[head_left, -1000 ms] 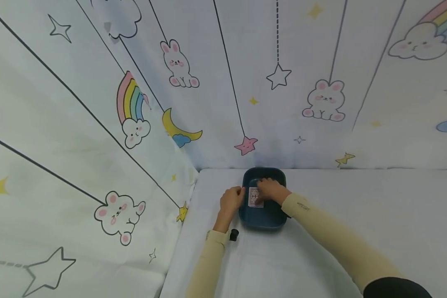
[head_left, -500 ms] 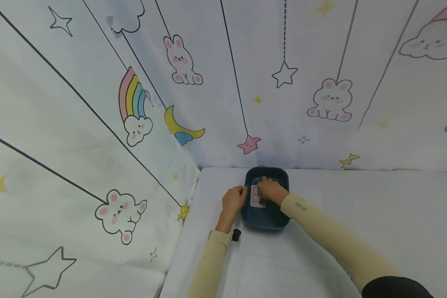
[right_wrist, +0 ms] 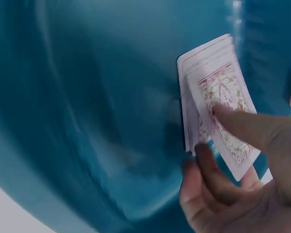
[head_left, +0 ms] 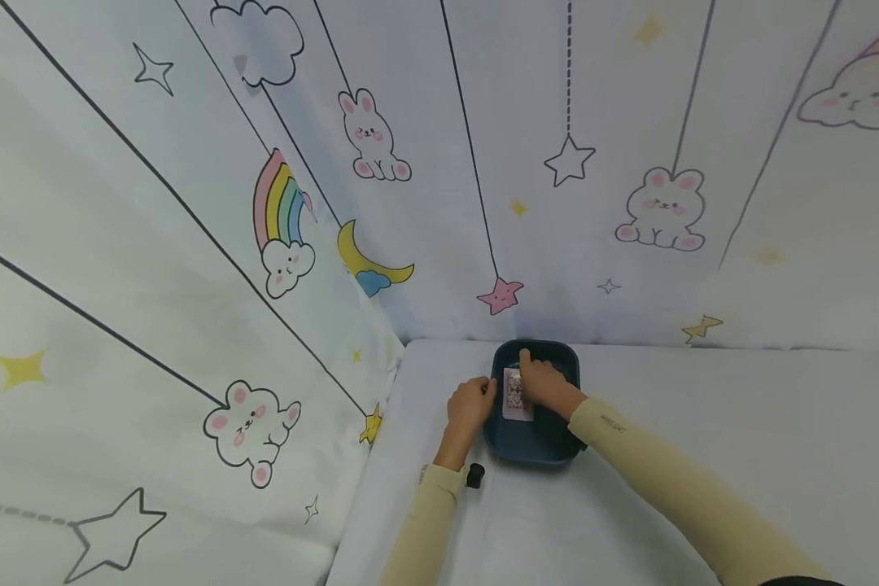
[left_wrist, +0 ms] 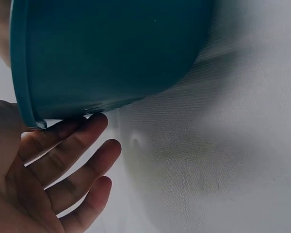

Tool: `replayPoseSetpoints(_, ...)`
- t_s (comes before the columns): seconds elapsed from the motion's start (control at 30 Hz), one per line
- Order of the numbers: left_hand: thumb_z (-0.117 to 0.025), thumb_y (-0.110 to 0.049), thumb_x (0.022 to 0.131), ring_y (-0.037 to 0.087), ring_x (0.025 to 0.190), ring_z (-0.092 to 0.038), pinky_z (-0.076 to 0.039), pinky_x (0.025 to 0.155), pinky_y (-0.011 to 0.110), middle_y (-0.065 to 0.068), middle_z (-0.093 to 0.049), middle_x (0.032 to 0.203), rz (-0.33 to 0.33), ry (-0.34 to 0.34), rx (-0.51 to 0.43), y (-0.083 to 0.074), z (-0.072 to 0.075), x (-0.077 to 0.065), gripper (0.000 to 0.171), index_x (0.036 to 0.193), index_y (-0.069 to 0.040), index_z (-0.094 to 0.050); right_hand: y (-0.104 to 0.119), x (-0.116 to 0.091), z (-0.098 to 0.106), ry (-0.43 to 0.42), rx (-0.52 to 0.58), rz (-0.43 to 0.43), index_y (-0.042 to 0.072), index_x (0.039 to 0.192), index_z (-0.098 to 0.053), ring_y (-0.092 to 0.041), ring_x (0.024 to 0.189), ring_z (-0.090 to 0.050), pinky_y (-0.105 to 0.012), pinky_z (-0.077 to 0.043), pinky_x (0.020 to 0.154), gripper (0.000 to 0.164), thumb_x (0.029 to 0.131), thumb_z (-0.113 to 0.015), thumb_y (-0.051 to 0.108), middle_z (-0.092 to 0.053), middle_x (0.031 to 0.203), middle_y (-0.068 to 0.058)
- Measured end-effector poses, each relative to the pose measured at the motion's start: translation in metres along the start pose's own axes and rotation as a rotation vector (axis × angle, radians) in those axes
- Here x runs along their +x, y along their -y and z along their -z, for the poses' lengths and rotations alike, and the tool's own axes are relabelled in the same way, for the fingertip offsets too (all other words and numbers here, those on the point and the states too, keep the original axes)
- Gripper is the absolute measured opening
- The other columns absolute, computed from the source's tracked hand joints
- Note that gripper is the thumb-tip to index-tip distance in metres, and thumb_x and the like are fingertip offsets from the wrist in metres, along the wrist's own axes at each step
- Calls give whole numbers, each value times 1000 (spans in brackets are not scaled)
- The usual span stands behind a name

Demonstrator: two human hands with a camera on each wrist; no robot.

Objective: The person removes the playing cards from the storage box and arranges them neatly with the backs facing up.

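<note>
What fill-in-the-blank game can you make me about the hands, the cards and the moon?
1. The hand touching the cards is the person's ____ one.
2. The other hand, at the outside of the tub, is the person's ____ one.
3. The colour of the printed crescent moon is ____.

Missing words: right; left; yellow.

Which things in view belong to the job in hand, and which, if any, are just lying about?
In the job:
cards, inside the tub
right hand, handling the cards
left hand, at the tub's rim

Not in the job:
table, only bearing the tub
backdrop
black object beside the left sleeve; can't tell whether loose or worn
</note>
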State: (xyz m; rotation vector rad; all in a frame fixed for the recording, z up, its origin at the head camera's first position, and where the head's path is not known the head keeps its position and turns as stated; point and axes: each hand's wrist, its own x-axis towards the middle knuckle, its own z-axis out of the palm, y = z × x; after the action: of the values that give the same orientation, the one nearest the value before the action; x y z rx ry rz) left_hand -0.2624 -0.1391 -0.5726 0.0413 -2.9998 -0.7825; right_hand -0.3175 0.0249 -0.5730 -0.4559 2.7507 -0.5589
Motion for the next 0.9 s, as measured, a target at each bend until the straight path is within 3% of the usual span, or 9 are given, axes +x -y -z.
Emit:
replayPoseSetpoints(0.13,-55,-34,103,14,55,-49,-35,51,30,-1,-61,67,3,-23,6,-2,-3,-2,38,69,-16,-57,-7,-6,3,31,181,28,-11,144,-20,-27,75,-66,-40,-55,69,63,94,-56,-2,-64,94,-22)
replayPoseSetpoints(0.23,-54,-34,103,15,55,-49,-34,51,30,0,-60,67,-4,-22,1,-3,-4,-1,38,70,-15,-57,-9,-11,8,33,292,25,-5,133,-30,-24,72,-61,-34,-50,61,45,94,-54,-4,-61,93,-19)
replayPoseSetpoints(0.33,-53,-34,104,15,55,-48,-34,51,30,0,-57,65,-6,-19,-2,-2,-5,-1,38,71,-15,-57,-12,-16,14,26,386,26,-1,125,-36,-24,79,-62,-33,-53,64,33,97,-55,-1,-60,102,-21)
replayPoseSetpoints(0.63,-51,-36,104,15,55,-48,-34,51,29,-1,-55,65,16,-14,2,1,-10,2,39,72,-15,-56,-33,-30,31,-24,590,106,-5,133,-46,-23,75,-69,-37,-57,69,38,99,-59,4,-68,94,-20)
replayPoseSetpoints(0.9,-50,-37,105,16,57,-51,-35,51,31,2,-60,70,27,6,-1,0,-8,3,39,74,-14,-58,-45,-44,45,-16,683,126,-3,139,-47,-26,90,-69,-40,-59,75,42,100,-58,9,-69,107,-24)
